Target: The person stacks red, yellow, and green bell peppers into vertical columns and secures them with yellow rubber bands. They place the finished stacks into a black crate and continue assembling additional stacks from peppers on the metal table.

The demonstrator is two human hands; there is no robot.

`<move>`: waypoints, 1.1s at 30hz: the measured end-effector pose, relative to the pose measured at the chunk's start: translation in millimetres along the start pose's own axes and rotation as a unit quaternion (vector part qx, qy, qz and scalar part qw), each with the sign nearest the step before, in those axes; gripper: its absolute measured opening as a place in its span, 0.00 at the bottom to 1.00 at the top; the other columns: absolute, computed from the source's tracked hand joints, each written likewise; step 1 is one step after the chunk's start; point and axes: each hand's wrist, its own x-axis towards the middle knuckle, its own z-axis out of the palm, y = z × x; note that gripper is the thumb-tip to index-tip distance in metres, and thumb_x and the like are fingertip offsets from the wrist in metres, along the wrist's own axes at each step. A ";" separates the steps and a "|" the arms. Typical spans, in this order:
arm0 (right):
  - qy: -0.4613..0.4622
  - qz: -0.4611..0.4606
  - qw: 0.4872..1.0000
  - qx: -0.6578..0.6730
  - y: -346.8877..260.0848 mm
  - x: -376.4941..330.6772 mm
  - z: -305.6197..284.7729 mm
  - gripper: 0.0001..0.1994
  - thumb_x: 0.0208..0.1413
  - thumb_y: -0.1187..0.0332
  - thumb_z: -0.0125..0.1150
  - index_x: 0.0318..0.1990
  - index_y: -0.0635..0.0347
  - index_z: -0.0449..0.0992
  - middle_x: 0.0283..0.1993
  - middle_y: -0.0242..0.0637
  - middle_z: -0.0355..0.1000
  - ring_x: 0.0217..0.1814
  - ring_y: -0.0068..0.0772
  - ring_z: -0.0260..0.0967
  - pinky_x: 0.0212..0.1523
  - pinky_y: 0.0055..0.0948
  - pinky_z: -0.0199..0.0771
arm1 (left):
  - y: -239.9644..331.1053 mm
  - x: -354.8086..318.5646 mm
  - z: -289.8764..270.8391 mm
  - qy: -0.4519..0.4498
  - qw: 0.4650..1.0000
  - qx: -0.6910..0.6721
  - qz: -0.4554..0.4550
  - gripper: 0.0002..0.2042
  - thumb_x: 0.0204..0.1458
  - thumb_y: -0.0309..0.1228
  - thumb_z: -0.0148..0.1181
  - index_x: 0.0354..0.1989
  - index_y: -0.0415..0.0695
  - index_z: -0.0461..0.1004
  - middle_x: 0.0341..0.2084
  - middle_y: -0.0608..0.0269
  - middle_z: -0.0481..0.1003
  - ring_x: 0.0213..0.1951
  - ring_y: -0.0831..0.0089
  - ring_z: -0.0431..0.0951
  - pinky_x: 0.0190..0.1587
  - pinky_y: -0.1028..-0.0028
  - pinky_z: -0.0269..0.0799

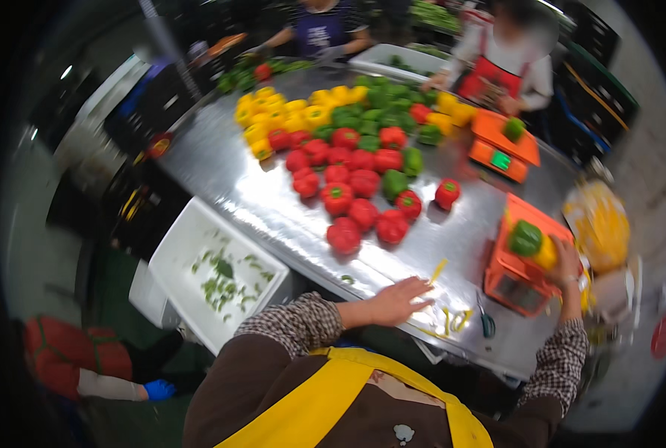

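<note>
White rectangular plastic tub (198,246), far left below the bench edge, holding scattered green pepper trimmings. Long bench of brushed stainless steel (273,201), running diagonally from upper left to lower right, wet-looking and reflective. Left hand (396,299): grip spread flat, palm down on the near bench edge, fingers fanned, holding nothing; thin yellow strips (452,319) lie just beside its fingertips, and a small teal-handled cutter (486,322) lies near them. Pepper stock on the bench, three colour groups: glossy yellow bell peppers (280,112), a heap of roughly fifteen at the far left end, blurred; glossy red bell peppers (344,198), about fifteen in the middle, spreading toward the near edge, one more standing apart to the right; green bell peppers (378,112), about a dozen at the far side, two lying among the reds. Orange plastic weighing scales, two: far orange scale (497,145) carrying one green pepper; near orange scale (516,280) at the right end of the bench. On the near scale's platform: one shiny green bell pepper (525,237) touching one smooth yellow bell pepper (546,254). Right hand (568,261): grip wrapped on the yellow bell pepper, at the platform. Beyond it, bagged yellow produce (598,224), blurred. Room: dim packing area, dark crates around, two other people working at the far end of the bench, another person's blue-gloved hand (157,389) low at the left.
</note>
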 end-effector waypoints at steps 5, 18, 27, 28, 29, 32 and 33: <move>-0.141 0.066 0.987 0.048 5.7 39.0 12.2 0.39 0.35 0.64 0.74 0.60 0.45 0.66 0.58 0.45 0.67 0.61 0.49 0.64 0.60 0.42 0.65 | -45.2 -94.7 -81.5 0.078 0.979 0.072 -0.176 0.23 0.40 0.23 0.58 0.51 0.39 0.69 0.55 0.45 0.65 0.57 0.44 0.64 0.59 0.50 0.60; -0.272 0.084 0.958 -0.010 17.4 64.7 -61.0 0.60 0.24 0.58 0.79 0.71 0.43 0.46 0.73 0.48 0.45 0.74 0.51 0.44 0.69 0.45 0.52 | -29.0 -79.4 -40.3 0.005 0.983 0.021 -0.180 0.27 0.39 0.24 0.62 0.53 0.39 0.68 0.55 0.44 0.64 0.59 0.41 0.62 0.60 0.51 0.58; -0.293 0.119 0.946 -0.074 -21.8 67.6 -66.9 0.60 0.26 0.59 0.78 0.71 0.37 0.45 0.74 0.39 0.43 0.74 0.46 0.44 0.69 0.44 0.53 | -34.7 -59.1 -10.1 -0.015 0.991 -0.037 -0.128 0.29 0.41 0.27 0.64 0.55 0.37 0.66 0.54 0.44 0.65 0.58 0.43 0.63 0.60 0.51 0.59; -0.298 0.121 0.944 -0.077 -27.2 70.9 -67.7 0.60 0.26 0.59 0.79 0.71 0.38 0.45 0.74 0.38 0.43 0.74 0.45 0.44 0.69 0.45 0.53 | -34.9 -58.5 -9.8 -0.014 0.990 -0.039 -0.137 0.29 0.41 0.28 0.64 0.56 0.36 0.65 0.54 0.44 0.65 0.58 0.43 0.63 0.60 0.50 0.59; -0.306 0.124 0.941 -0.081 -29.9 73.8 -67.0 0.60 0.26 0.60 0.79 0.71 0.38 0.44 0.74 0.38 0.44 0.74 0.45 0.44 0.68 0.45 0.54 | -34.4 -56.9 -10.1 -0.015 0.988 -0.043 -0.145 0.30 0.42 0.29 0.65 0.56 0.36 0.64 0.53 0.43 0.65 0.58 0.42 0.63 0.60 0.50 0.59; -0.325 0.116 0.933 -0.103 -31.6 86.8 -55.8 0.61 0.25 0.62 0.80 0.71 0.40 0.45 0.74 0.37 0.44 0.74 0.45 0.45 0.67 0.46 0.56 | -34.6 -54.3 -12.2 -0.018 0.986 -0.052 -0.158 0.31 0.42 0.31 0.65 0.57 0.34 0.63 0.53 0.43 0.66 0.57 0.42 0.63 0.59 0.50 0.59; -0.329 0.115 0.931 -0.105 -33.3 92.2 -49.7 0.61 0.25 0.62 0.80 0.71 0.41 0.45 0.74 0.36 0.44 0.74 0.45 0.45 0.67 0.46 0.56 | -35.2 -55.0 -11.7 -0.018 0.985 -0.054 -0.161 0.32 0.42 0.31 0.65 0.57 0.34 0.62 0.53 0.42 0.66 0.57 0.42 0.63 0.59 0.50 0.59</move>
